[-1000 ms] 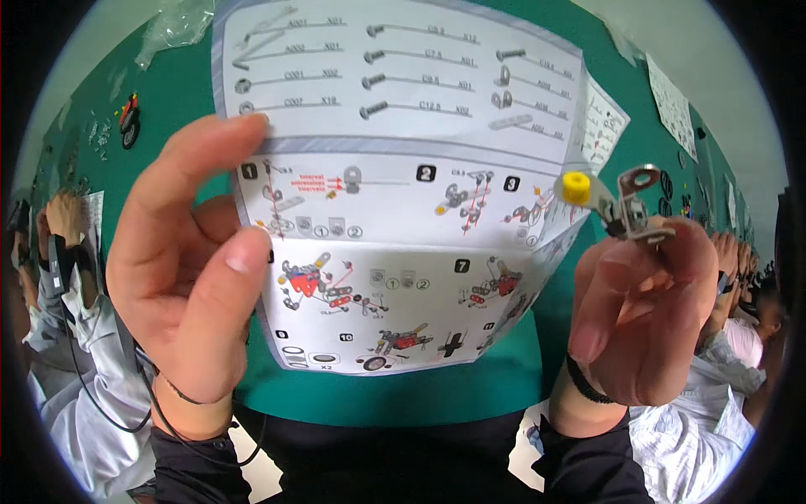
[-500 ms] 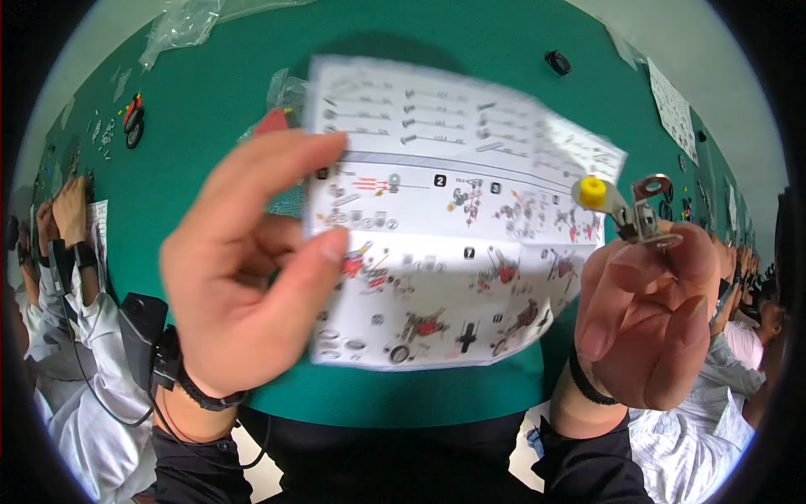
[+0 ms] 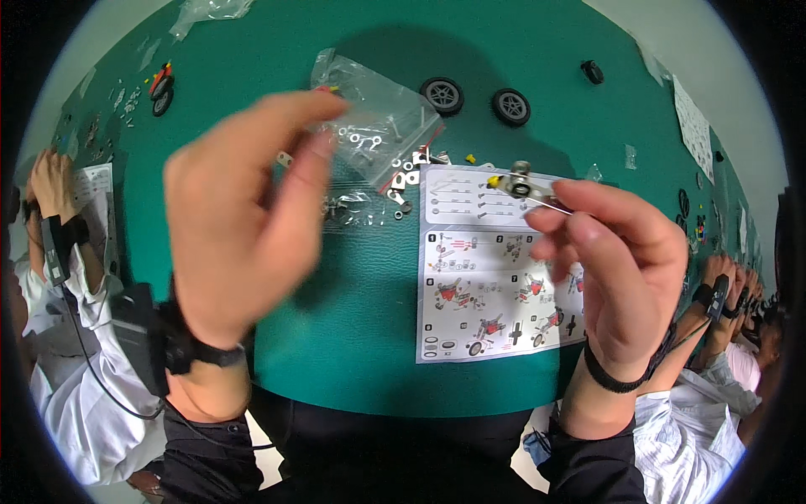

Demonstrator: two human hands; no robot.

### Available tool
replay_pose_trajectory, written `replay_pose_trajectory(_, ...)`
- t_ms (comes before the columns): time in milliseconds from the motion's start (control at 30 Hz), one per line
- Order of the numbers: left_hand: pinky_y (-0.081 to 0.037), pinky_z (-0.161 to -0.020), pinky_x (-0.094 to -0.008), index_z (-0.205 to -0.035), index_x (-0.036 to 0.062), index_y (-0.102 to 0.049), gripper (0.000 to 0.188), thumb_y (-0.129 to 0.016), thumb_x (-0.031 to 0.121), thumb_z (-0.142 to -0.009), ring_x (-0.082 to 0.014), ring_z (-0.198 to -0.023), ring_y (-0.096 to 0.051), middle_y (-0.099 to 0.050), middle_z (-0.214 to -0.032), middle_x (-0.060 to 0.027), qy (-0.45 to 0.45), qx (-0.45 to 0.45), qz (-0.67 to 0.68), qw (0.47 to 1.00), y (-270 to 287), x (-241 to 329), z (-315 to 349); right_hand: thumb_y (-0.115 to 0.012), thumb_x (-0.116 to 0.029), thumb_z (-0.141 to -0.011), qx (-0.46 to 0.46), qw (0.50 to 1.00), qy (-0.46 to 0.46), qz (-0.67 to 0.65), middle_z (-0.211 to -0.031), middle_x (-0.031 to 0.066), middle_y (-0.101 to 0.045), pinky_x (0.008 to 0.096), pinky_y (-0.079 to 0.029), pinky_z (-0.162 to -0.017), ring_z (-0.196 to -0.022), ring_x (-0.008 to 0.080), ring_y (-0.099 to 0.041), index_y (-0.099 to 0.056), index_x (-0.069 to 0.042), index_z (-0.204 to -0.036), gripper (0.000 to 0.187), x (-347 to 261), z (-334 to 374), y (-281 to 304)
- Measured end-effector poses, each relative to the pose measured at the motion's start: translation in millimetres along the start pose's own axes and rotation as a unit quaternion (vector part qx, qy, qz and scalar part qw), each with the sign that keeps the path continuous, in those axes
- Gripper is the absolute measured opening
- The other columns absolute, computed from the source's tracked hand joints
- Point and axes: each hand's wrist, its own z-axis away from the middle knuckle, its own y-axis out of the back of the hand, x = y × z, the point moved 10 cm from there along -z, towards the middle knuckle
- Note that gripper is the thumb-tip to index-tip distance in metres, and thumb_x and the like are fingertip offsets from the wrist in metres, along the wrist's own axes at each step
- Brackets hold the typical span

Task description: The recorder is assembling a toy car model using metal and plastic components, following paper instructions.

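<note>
Right hand (image 3: 617, 269) raised over the table, fingertips pinched on a small metal assembly (image 3: 522, 182) with a yellow piece at its left end and a thin rod running back toward the fingers. Left hand (image 3: 243, 214) also raised, blurred, thumb and forefinger drawn close together at the top, nothing visibly held between them; whether quite closed, impossible to tell.

Directly under the right hand, flat on the green table (image 3: 353, 336), an instruction sheet (image 3: 483, 277) with parts rows at the top and numbered building steps below. Just left of the sheet's top edge, a scatter of small metal brackets and washers (image 3: 403, 185), and behind the left fingertips a clear plastic bag (image 3: 378, 122) with red strip, holding screws and washers. Farther back, two black wheels (image 3: 474, 101) side by side, well apart from the hands. Small black part (image 3: 592, 71) near the far right edge. At both sides, other people's sleeves and hands (image 3: 50, 193) at work along the same table.
</note>
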Motion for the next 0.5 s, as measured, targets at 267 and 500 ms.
replay_pose_trajectory(267, -0.047, -0.065, -0.0364, -0.098, -0.0012, -0.066, 0.034, -0.081, 0.01, -0.069, -0.0309, -0.075, -0.061, -0.063, -0.085, -0.0147, 0.014, -0.22, -0.066, 0.973, -11, -26, 8, -0.062, 0.006, -0.091, -0.052, 0.995, -0.034, -0.081, -0.097, 0.0174, -0.073, 0.031, -0.057, -0.085, -0.093, 0.0215, -0.072, -0.069, 0.01, -0.108, 0.019, 20, -8, -15)
replay_pose_trajectory(500, -0.044, -0.065, -0.0367, -0.087, -0.002, -0.06, 0.033, -0.083, 0.009, -0.066, -0.0297, -0.076, -0.057, -0.059, -0.093, -0.0122, 0.005, -0.217, -0.067, 0.974, -23, -24, 14, -0.061, 0.005, -0.091, -0.059, 0.995, -0.025, -0.077, -0.097, 0.0173, -0.073, 0.0304, -0.056, -0.085, -0.092, 0.0211, -0.072, -0.069, 0.01, -0.109, 0.02, 20, -8, -16)
